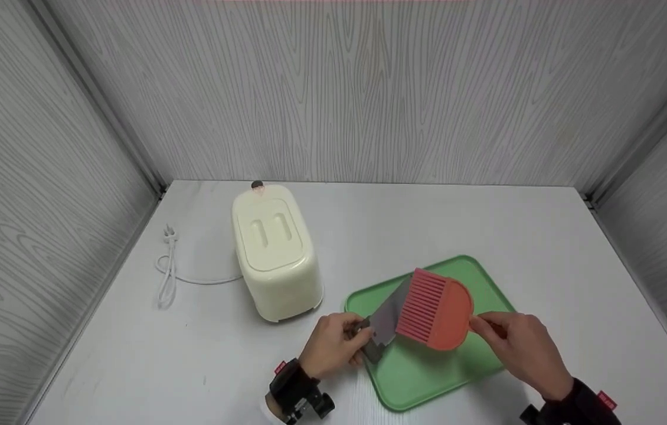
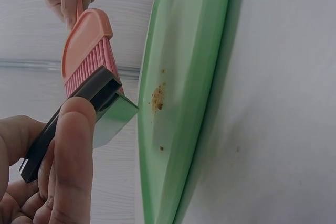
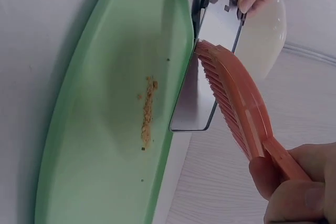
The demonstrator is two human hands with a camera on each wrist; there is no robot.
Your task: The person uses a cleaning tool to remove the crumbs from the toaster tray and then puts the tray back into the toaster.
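My left hand (image 1: pixel 333 345) pinches the dark grey end of a toaster crumb tray (image 1: pixel 389 313), a flat metal plate held tilted over a green tray (image 1: pixel 428 386). By its orange handle, my right hand (image 1: pixel 522 348) grips a small brush (image 1: pixel 450 316) with pink bristles. In the right wrist view the bristle tips (image 3: pixel 207 59) lie against the metal surface near its dark end. A small line of brown crumbs (image 3: pixel 148 111) lies on the green tray, with several specks around it.
A cream toaster (image 1: pixel 277 260) with a lid over its top stands left of the green tray. Its white cord (image 1: pixel 169 271) and plug lie bundled farther left. Grey wood-grain walls (image 1: pixel 369 88) close in the white table at the back and both sides.
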